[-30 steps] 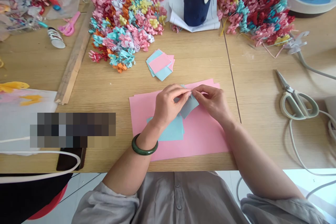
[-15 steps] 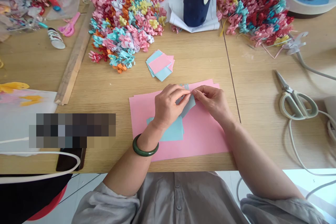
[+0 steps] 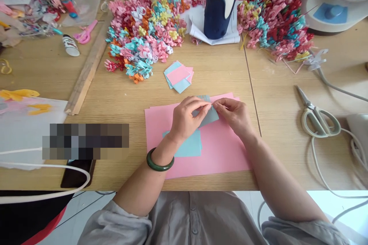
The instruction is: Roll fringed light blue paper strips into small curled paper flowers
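My left hand (image 3: 185, 118) and my right hand (image 3: 234, 116) meet over a pink sheet (image 3: 221, 149) lying on the wooden table (image 3: 120, 95). Both pinch a small blue paper piece (image 3: 212, 116) between thumb and fingers, holding it just above the sheet. A blue paper rectangle (image 3: 188, 146) lies flat on the pink sheet under my left wrist, which wears a green bangle. A small stack of pink and blue paper squares (image 3: 178, 75) sits just beyond my hands.
Heaps of curled paper flowers lie at the back left (image 3: 143, 42) and back right (image 3: 273, 15). A navy and white bottle (image 3: 220, 5) stands between them. Scissors (image 3: 316, 116) and cords lie right. A wooden strip (image 3: 89, 69), pink scissors (image 3: 84, 35) and clutter sit left.
My hands keep pinching the blue piece, which has turned slightly between my fingers. The camera has tilted, so everything sits a little lower in view.
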A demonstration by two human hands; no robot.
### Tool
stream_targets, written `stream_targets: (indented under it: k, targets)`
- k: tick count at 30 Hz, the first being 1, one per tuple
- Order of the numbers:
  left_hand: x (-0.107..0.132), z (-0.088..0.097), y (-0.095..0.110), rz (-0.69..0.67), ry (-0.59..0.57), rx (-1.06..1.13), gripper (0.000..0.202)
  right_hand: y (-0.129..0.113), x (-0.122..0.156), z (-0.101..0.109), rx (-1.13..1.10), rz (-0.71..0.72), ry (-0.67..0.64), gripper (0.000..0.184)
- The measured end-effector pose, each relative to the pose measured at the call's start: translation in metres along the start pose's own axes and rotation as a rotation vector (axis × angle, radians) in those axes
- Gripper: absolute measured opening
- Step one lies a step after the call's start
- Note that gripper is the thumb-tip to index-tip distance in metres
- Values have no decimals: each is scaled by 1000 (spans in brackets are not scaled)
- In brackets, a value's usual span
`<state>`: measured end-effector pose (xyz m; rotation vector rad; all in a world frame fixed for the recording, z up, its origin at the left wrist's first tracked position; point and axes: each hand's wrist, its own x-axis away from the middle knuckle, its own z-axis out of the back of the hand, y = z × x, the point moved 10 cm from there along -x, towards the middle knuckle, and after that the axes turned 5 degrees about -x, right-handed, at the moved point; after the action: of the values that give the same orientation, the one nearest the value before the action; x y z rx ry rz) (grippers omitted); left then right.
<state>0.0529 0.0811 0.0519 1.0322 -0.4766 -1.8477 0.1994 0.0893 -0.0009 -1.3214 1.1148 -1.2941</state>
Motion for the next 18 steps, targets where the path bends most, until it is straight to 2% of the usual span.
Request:
stream_targets:
  k: [4, 8, 12, 18]
  targets:
    - [0, -4, -7, 58, -34, 54, 20, 3, -2, 2, 11, 4, 21, 34]
    - [1, -7, -10, 103, -43, 84, 22, 1, -3, 2, -9, 71, 25, 32]
    - [3, -7, -22, 219, -32, 151, 27, 0, -2, -3, -22, 136, -8, 29]
    - [7, -16, -38, 402, -94, 281, 39, -3, 3, -4, 40, 210, 2, 27]
